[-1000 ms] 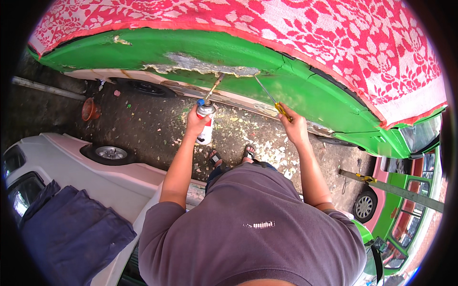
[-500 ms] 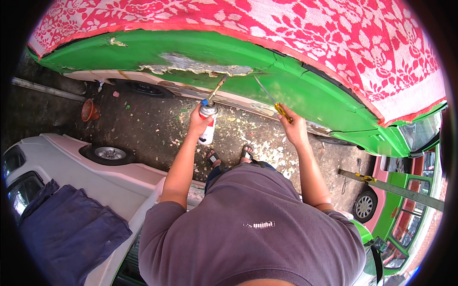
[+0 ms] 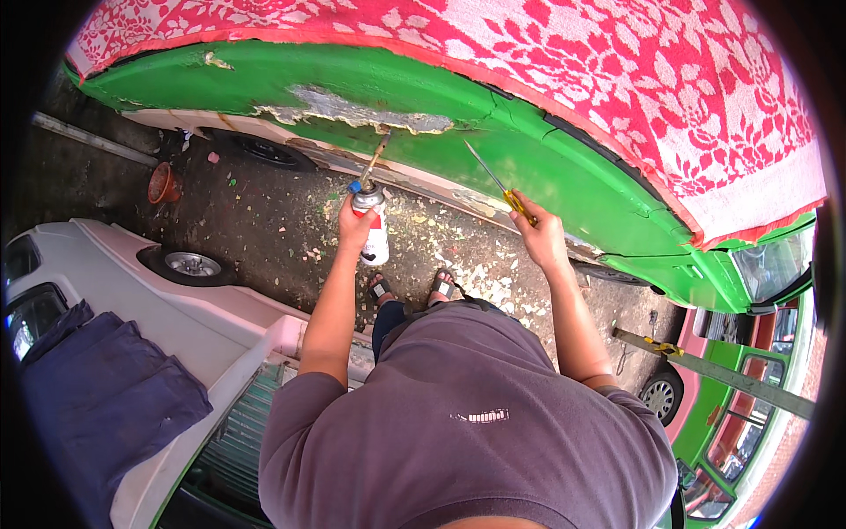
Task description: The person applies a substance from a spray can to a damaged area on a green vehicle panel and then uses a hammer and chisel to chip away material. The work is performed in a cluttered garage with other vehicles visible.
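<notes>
The screwdriver [image 3: 511, 198] tip, earlier at the right end of the bare grey patch [image 3: 352, 108], now sits apart, below right of it; my torch [image 3: 375, 238] has shifted slightly frame-left.

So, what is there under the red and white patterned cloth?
A green vehicle: its side panel and, at right, some glass show past the patterned cloth. The parts beneath are covered and cannot be seen.

Red-and-white cloth [image 3: 634, 115] hides top of green vehicle [image 3: 599, 198]; cut off at far edge.
Left hand [image 3: 356, 225] covers part of white can [image 3: 376, 244]; right hand [image 3: 541, 233], part of yellow handle [image 3: 514, 201]. Torch nozzle [image 3: 383, 132]: lit or not, can't tell. Tool tip [image 3: 468, 145] touching vehicle: too small to tell. Near left, navy cloth [image 3: 115, 397] runs off rim.
</notes>
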The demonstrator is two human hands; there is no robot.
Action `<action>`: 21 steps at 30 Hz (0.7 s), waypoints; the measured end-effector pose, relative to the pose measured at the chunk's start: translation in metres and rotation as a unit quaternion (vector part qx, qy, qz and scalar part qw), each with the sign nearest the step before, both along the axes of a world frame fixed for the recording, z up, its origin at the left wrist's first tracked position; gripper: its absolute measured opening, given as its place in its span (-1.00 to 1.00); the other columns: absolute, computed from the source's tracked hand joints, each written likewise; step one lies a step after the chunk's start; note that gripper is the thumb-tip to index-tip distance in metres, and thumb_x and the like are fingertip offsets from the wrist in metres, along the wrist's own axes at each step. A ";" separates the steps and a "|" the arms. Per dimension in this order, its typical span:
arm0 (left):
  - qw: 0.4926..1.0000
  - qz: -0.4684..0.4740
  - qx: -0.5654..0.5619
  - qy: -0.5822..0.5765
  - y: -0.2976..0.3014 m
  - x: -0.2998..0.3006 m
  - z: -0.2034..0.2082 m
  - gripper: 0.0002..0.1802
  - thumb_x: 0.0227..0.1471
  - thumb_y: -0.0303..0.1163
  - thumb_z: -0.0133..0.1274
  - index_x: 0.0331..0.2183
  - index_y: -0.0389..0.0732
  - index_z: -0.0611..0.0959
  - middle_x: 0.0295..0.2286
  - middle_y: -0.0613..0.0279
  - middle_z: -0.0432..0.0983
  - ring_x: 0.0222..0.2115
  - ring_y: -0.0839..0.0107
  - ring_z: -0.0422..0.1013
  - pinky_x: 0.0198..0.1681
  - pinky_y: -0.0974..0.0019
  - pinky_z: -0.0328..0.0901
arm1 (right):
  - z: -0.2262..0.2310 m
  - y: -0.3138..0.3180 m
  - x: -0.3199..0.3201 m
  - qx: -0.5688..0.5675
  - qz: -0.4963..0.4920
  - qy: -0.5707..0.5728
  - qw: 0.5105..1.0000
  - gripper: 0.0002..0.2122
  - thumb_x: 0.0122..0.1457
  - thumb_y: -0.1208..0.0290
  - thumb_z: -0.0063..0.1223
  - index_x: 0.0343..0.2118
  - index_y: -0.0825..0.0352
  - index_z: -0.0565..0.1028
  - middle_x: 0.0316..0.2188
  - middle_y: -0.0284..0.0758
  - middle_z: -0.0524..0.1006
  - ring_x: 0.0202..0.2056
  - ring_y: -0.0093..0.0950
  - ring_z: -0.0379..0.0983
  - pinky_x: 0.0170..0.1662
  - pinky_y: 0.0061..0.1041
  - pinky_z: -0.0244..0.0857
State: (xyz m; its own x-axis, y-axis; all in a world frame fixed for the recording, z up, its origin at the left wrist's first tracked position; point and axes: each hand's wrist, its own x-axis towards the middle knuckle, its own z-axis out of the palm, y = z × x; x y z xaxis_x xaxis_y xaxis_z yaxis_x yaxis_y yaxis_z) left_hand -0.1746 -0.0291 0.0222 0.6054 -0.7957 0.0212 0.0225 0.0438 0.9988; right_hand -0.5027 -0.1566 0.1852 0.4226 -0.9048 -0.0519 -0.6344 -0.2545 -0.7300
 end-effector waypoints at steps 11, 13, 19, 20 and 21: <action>0.997 -0.065 0.044 0.001 -0.001 -0.027 0.002 -0.53 -0.20 -0.38 0.26 -0.17 -0.26 0.52 -0.30 0.25 0.56 -0.30 0.48 0.46 -0.17 0.36 0.34 | -0.001 0.004 -0.017 -0.004 -0.002 -0.005 1.000 -0.62 0.12 0.37 0.13 0.04 0.23 0.47 -0.12 -0.11 0.55 -0.09 -0.36 0.51 -0.01 -0.43 0.31; 0.996 -0.083 0.041 -0.021 -0.001 -0.028 -0.001 -0.54 -0.19 -0.38 0.25 -0.18 -0.26 0.52 -0.30 0.26 0.56 -0.30 0.48 0.46 -0.17 0.36 0.34 | -0.001 0.007 -0.018 -0.007 -0.001 -0.008 1.000 -0.61 0.12 0.34 0.11 0.05 0.20 0.46 -0.12 -0.10 0.54 -0.07 -0.26 0.50 -0.01 -0.38 0.33; 0.997 -0.070 0.017 -0.017 -0.001 -0.021 -0.003 -0.57 -0.19 -0.38 0.25 -0.20 -0.26 0.53 -0.32 0.24 0.56 -0.31 0.46 0.47 -0.17 0.35 0.34 | 0.003 0.023 -0.019 -0.007 -0.022 0.005 1.000 -0.60 0.12 0.33 0.11 0.05 0.18 0.45 -0.12 -0.09 0.53 -0.06 -0.22 0.49 -0.01 -0.36 0.33; 0.997 -0.073 0.027 -0.017 -0.001 -0.018 -0.002 -0.57 -0.19 -0.37 0.25 -0.20 -0.25 0.53 -0.32 0.23 0.56 -0.31 0.46 0.47 -0.17 0.35 0.34 | 0.004 0.026 -0.019 -0.005 -0.028 0.009 1.000 -0.60 0.12 0.33 0.11 0.06 0.18 0.45 -0.12 -0.09 0.53 -0.06 -0.22 0.49 -0.01 -0.36 0.33; 0.996 -0.073 0.037 -0.018 0.000 -0.015 -0.001 -0.57 -0.19 -0.37 0.25 -0.20 -0.25 0.53 -0.33 0.23 0.56 -0.31 0.46 0.47 -0.17 0.35 0.34 | 0.004 0.029 -0.019 -0.005 -0.031 0.013 0.999 -0.60 0.12 0.33 0.11 0.06 0.17 0.45 -0.12 -0.09 0.53 -0.06 -0.22 0.49 -0.01 -0.36 0.33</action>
